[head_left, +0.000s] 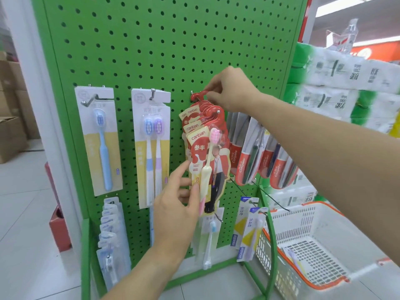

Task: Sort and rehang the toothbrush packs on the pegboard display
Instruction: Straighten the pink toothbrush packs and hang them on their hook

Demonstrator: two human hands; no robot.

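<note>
The fanned bunch of red card-backed "canban" toothbrush packs (203, 148) hangs in the middle row of the green perforated metal pegboard (164, 44), between the white card two-brush pack with blue and purple heads (152, 146) on its left and the cluster of red and grey Colgate packs (259, 156) on its right. Principal risk: the red hang tabs appear only partly seated on the thin metal peg hook (192, 93); the rearmost tab is curled at the peg's root while others are bunched further out near the tip, so a tab missing the peg, or a pull outward, could spill several packs to the floor or into the white plastic shopping basket with orange rim (307, 241) below. A second risk is tearing or creasing a card tab if it is forced. A third is snagging the neighbouring Colgate packs, which lie just beside the right forearm. The right hand (232, 89) is at the top of the bunch, fingers curled, thumb and forefinger pinching the topmost red tab close to the board. The left hand (179, 204) is lower, thumb laid over the front of the foremost pack and fingers behind the bunch's left edge, loosely curved, gripping and steadying the bunch's lower part.
</note>
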